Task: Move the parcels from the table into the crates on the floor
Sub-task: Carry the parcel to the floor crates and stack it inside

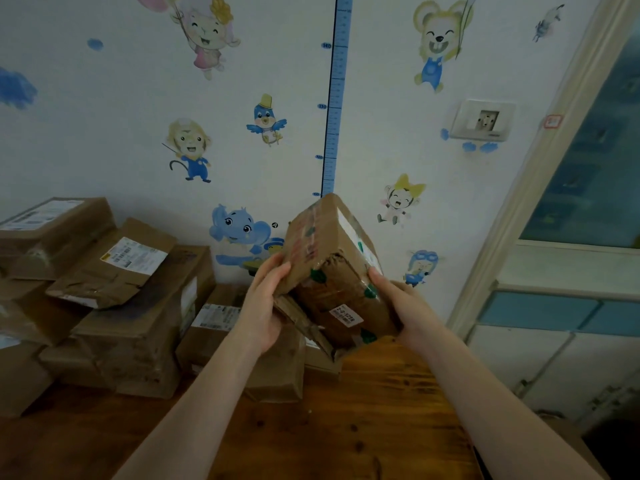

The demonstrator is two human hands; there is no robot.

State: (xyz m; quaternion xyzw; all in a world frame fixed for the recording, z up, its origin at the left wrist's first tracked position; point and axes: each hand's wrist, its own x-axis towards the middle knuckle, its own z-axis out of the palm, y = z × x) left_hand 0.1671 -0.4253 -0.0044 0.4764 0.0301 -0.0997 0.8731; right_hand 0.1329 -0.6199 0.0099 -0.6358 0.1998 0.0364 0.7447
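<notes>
A dented brown cardboard parcel [332,268] with clear tape, green marks and a small white label is lifted above the wooden table [381,410], tilted with one corner up. My left hand [265,306] grips its left lower edge, fingers curled round the side. My right hand [398,303] holds its right side from below. More brown parcels [114,296] lie piled on the table's left and back, several with white shipping labels. No crate is in view.
A wall with cartoon stickers and a blue height chart [337,98] stands behind the table. A wall socket [483,120] sits at the right. White and blue cabinets [554,341] and a window frame fill the right side, beyond the table's edge.
</notes>
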